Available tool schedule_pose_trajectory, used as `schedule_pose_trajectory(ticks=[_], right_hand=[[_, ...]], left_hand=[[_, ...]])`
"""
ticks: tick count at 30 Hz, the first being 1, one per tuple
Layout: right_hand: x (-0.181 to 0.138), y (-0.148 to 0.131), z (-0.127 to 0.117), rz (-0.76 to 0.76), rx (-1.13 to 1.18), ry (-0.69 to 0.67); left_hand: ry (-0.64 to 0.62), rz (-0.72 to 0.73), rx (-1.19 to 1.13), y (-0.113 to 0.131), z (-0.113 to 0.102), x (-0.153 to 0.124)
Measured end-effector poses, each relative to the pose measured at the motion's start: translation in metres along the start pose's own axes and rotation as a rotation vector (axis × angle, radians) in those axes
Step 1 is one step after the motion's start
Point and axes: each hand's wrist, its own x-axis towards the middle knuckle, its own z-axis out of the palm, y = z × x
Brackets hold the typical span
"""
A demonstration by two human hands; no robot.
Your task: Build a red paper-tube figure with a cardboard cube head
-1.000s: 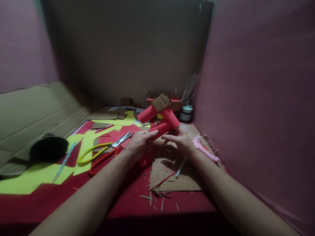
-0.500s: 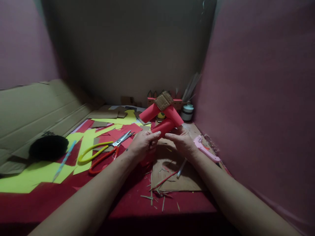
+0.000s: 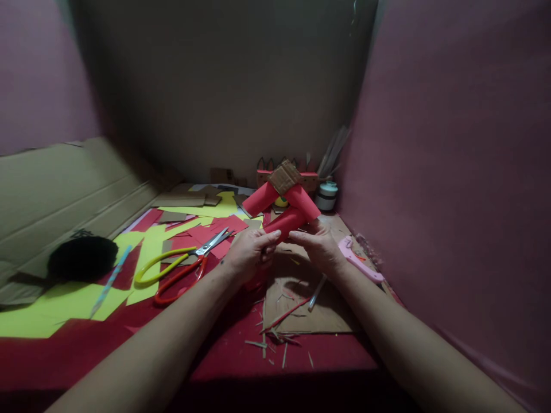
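Observation:
Both my hands hold a craft piece made of red paper tubes [image 3: 287, 212] joined under a small corrugated cardboard square [image 3: 283, 176]. My left hand [image 3: 250, 250] wraps its fingers round the lower tube, index finger laid along it. My right hand [image 3: 317, 244] grips the same tube from the right, fingers curled against it. The piece is lifted a little above a brown cardboard sheet [image 3: 301, 310] strewn with thin sticks.
Scissors with yellow and orange handles [image 3: 181, 265] lie left of my hands on red and yellow paper scraps [image 3: 64, 301]. A pink glue gun [image 3: 359, 261] lies at the right. A black round object [image 3: 82, 259], a blue pen [image 3: 107, 281], a small jar [image 3: 327, 196] and pink walls surround the spot.
The tube piece and both hands have shifted only slightly; my right fingers have closed more onto the lower tube. The view has drifted a little.

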Motion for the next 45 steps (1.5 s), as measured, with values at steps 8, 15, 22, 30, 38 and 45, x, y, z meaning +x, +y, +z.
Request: schedule_pose_trajectory(ticks=[8,15,22,30,38,45], right_hand=[[0.001,0.002,-0.004,-0.018,0.006,-0.012],[0.000,-0.001,0.002,-0.025,0.070,-0.018],[-0.003,-0.005,0.008,-0.014,0.181,-0.003],[-0.001,-0.001,0.007,-0.026,0.264,0.088],[-0.001,0.001,0.004,0.047,0.260,0.110],[0.003,0.000,-0.002,0.042,0.241,0.141]], left_hand=[[0.000,-0.015,-0.010,0.001,0.002,-0.001],[-0.014,-0.019,-0.029,0.001,0.003,-0.002],[-0.018,-0.027,-0.075,-0.001,0.008,-0.006],[-0.025,-0.063,-0.127,-0.007,0.011,-0.009],[-0.030,-0.072,-0.154,-0.005,0.016,-0.008],[-0.054,-0.077,-0.149,-0.004,0.018,-0.009]])
